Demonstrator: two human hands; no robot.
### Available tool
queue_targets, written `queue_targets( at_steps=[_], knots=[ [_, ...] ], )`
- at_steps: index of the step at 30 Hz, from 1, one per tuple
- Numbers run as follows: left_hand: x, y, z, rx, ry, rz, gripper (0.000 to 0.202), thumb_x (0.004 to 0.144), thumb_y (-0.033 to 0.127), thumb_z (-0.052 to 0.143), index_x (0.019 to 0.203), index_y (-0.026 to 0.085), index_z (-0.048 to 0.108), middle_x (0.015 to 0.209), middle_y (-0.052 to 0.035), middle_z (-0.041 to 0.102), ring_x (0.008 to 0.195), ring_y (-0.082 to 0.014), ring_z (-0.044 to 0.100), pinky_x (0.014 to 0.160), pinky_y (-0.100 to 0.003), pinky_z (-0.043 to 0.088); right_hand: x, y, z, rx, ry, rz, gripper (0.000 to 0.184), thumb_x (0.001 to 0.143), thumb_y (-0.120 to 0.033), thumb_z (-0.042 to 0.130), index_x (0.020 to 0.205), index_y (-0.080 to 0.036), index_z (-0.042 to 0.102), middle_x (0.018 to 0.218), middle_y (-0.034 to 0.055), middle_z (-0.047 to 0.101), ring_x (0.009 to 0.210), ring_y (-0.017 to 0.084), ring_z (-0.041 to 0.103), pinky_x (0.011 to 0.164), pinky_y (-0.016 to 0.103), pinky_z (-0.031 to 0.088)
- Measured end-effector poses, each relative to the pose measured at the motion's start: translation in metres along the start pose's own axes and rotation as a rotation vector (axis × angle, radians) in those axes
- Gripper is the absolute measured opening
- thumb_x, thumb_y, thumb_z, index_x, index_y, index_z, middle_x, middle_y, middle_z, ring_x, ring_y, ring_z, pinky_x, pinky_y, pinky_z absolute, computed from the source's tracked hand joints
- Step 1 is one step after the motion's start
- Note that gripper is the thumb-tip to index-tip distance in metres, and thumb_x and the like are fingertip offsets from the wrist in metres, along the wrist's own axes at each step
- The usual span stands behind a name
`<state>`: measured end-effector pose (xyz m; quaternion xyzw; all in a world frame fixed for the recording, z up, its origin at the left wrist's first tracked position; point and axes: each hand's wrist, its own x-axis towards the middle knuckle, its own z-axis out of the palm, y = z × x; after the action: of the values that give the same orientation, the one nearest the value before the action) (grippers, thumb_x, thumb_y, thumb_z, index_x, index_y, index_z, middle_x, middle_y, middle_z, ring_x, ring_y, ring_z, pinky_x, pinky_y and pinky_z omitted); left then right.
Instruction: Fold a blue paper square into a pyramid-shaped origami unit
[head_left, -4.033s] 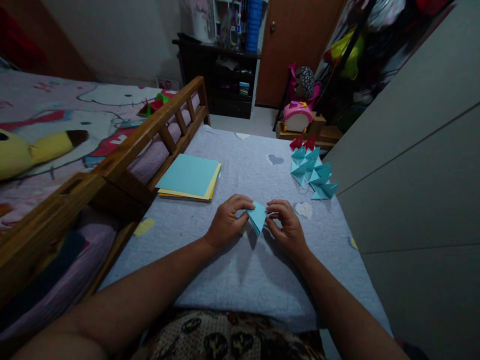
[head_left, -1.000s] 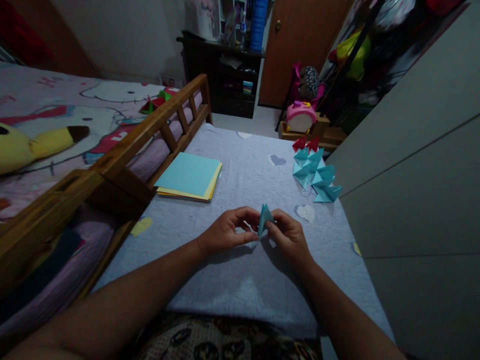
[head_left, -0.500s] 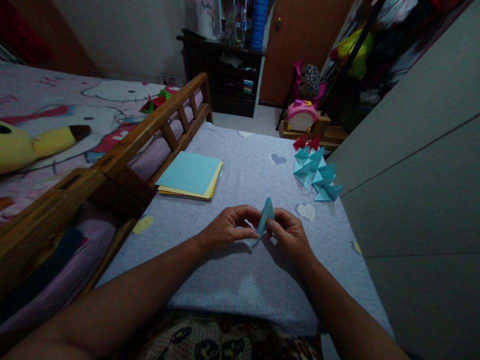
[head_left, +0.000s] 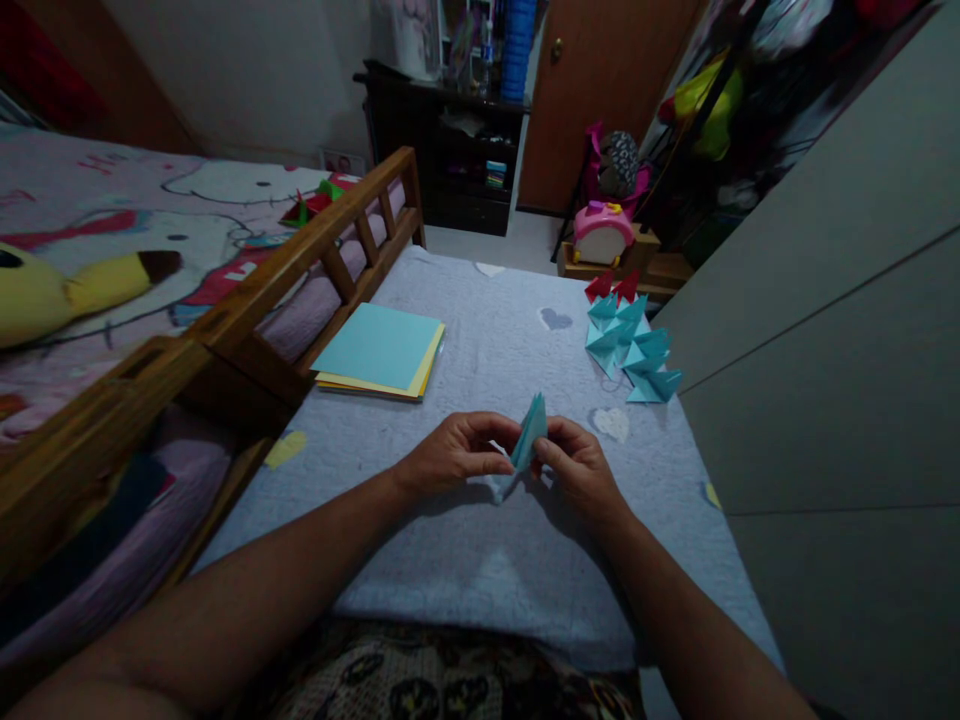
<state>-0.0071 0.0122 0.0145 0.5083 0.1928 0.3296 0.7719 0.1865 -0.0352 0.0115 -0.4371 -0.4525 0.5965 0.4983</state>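
Observation:
A small folded piece of light blue paper (head_left: 527,441) stands on edge between my two hands, above a grey-blue blanket (head_left: 480,560). My left hand (head_left: 450,455) pinches its left side with curled fingers. My right hand (head_left: 577,465) pinches its right side, thumb and fingers pressed together. A stack of square paper sheets (head_left: 379,352), blue on top and yellow below, lies to the upper left of my hands. A cluster of folded blue paper pieces (head_left: 630,345) with red ones (head_left: 611,287) at its far end lies to the upper right.
A wooden bed rail (head_left: 247,310) runs along the left, with a patterned bedsheet and a yellow plush toy (head_left: 52,290) beyond it. A grey cabinet wall (head_left: 825,300) stands on the right. A dark shelf (head_left: 442,150), a brown door and toys are at the back.
The folded blue paper has been turned from lying flat between my fingers to standing on edge, and both hands have shifted slightly nearer to me.

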Motion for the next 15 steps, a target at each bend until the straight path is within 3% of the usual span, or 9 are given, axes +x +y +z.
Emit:
queue_targets(
  at_steps=[5,8,11,15],
  knots=[
    [-0.0024,-0.0011,-0.0016,0.091,0.005,0.037,0.027,0.081,0.027,0.079,0.104,0.017,0.073,0.094,-0.0072,0.075,0.086,-0.0195,0.070,0.079,-0.033,0.055,0.0021,0.0011,-0.0005,-0.027,0.016,-0.031,0.025,0.078,-0.043,0.078,0.083,-0.021,0.068,0.070,-0.0013,0.065,0.057,0.011,0.053,0.055,0.025,0.045],
    [-0.0038,-0.0033,-0.0013,0.265,0.084,0.068,0.021,0.084,0.030,0.074,0.098,0.015,0.070,0.089,-0.0053,0.071,0.080,-0.0167,0.066,0.075,-0.030,0.052,0.0025,0.0005,0.0008,-0.091,-0.016,-0.045,0.026,0.079,-0.045,0.077,0.082,-0.021,0.067,0.069,-0.0016,0.062,0.058,0.012,0.052,0.054,0.025,0.044],
    [-0.0035,-0.0056,0.0007,0.441,0.179,0.132,0.017,0.082,0.028,0.074,0.093,0.017,0.067,0.092,-0.0034,0.065,0.087,-0.0172,0.062,0.077,-0.029,0.050,0.0018,-0.0013,0.0028,-0.165,-0.075,-0.075,0.024,0.083,-0.044,0.072,0.082,-0.021,0.067,0.068,-0.0024,0.059,0.058,0.011,0.050,0.055,0.025,0.042],
    [-0.0026,-0.0084,0.0025,0.346,0.181,0.136,0.037,0.082,0.029,0.076,0.114,0.020,0.060,0.106,-0.0049,0.063,0.098,-0.0190,0.062,0.084,-0.031,0.051,0.0010,-0.0018,0.0035,-0.218,-0.116,-0.120,0.020,0.087,-0.040,0.068,0.083,-0.021,0.067,0.070,-0.0021,0.059,0.060,0.012,0.052,0.058,0.026,0.043]
  ],
)
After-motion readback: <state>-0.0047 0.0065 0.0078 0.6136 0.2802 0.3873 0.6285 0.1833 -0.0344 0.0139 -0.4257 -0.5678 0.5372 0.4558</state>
